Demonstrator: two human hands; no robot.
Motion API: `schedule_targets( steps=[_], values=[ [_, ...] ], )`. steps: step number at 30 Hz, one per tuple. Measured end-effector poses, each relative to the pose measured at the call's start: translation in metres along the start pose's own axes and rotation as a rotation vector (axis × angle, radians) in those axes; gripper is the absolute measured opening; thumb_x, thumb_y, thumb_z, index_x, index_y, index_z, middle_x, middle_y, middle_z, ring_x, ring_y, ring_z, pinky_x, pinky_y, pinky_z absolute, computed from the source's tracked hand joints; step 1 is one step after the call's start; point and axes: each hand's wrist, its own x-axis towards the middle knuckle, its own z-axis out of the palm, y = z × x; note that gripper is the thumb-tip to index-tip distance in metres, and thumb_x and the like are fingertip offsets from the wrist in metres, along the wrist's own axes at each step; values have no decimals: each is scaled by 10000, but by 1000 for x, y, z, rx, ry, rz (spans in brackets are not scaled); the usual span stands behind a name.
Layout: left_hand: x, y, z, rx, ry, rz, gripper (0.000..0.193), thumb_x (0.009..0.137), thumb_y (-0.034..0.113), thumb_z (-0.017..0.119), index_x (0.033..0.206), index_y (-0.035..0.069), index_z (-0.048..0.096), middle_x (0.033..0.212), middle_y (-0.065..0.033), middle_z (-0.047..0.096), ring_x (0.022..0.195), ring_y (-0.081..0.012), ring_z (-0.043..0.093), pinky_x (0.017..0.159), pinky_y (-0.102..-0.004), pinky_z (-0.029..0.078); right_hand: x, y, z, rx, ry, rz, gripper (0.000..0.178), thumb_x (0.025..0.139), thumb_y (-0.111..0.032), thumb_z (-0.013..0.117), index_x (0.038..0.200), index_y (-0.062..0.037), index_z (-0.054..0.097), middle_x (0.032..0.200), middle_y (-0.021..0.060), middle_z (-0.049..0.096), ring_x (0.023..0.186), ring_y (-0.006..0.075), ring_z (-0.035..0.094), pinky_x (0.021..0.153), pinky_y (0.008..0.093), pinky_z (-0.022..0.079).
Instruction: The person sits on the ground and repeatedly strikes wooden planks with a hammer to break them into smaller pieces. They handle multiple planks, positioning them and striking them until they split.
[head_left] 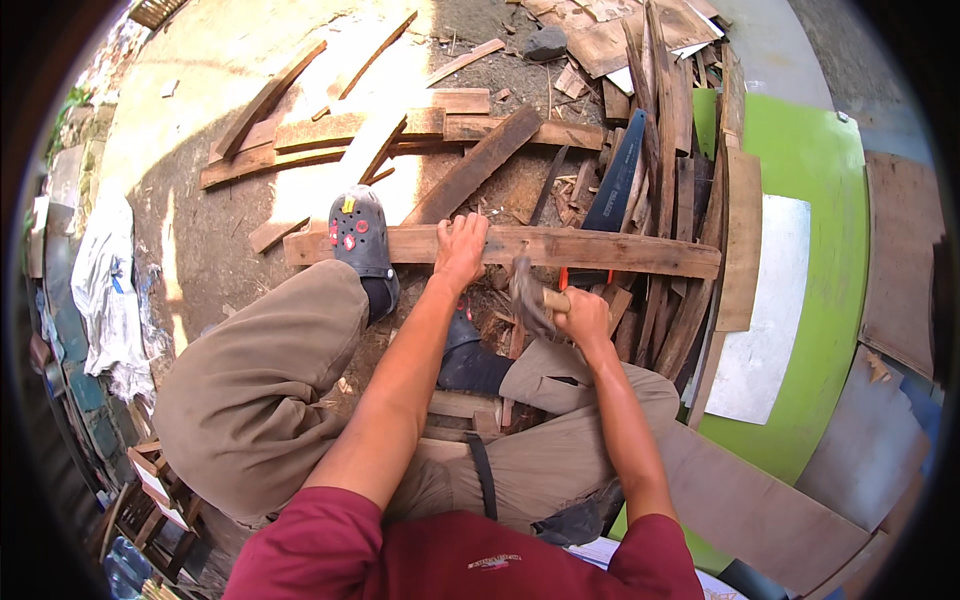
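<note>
A long wooden plank (pixel 610 249) lies crosswise in front of me. My left hand (pixel 461 248) is closed over its middle, fingers wrapped round the far edge. In my right hand (pixel 583 318) is a hammer, gripped by its short pale wooden handle (pixel 556 300). The metal hammer head (pixel 530 296), slightly blurred, is at the plank's near edge, just right of my left hand; whether it touches a nail I cannot tell. My left foot, in a dark clog (pixel 360 235), rests on the plank's left part.
Under the plank's right part lies a handsaw (pixel 612 190) with a dark blade and orange-edged handle. Several boards (pixel 480 165) lie scattered beyond. Wood strips (pixel 665 150) are piled at the right, beside a green panel (pixel 815 190). A white sack (pixel 108 285) is at the left.
</note>
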Motion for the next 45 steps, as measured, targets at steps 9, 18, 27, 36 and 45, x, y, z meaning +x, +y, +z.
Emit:
schedule_targets(
  steps=[9,18,27,36,45],
  values=[
    [0,-2,4,19,16,6,620,629,71,793,1176,103,501,1141,-66,521,1149,-263,511,1045,-513,352,8,8,-2,-127,-92,86,195,660,-179,729,748,-58,605,699,143,648,660,356,657,617,455,525],
    [3,-1,-1,29,5,-1,677,610,70,813,1203,105,486,1156,-61,523,1166,-253,506,1057,-515,346,14,7,-6,-271,-232,228,185,668,-167,729,785,-66,626,739,140,681,697,343,685,635,454,547],
    [2,-4,4,39,-23,-6,693,598,83,832,1204,115,499,1171,-61,516,1183,-254,499,1057,-498,346,21,10,-2,-247,-228,292,201,629,-183,740,761,-82,628,717,137,664,668,365,666,624,483,536],
    [2,-2,-1,47,-8,1,700,586,85,843,1193,120,497,1171,-54,514,1177,-247,501,1059,-486,348,19,9,-15,-158,-249,116,145,684,-191,705,725,-79,622,713,153,662,686,375,671,620,485,538],
    [3,-1,3,93,24,-1,675,595,97,837,1181,117,503,1147,-47,519,1156,-233,509,1060,-479,354,20,10,-7,-226,-268,303,204,628,-210,716,716,-74,592,695,143,654,662,358,666,628,464,544]
  ],
)
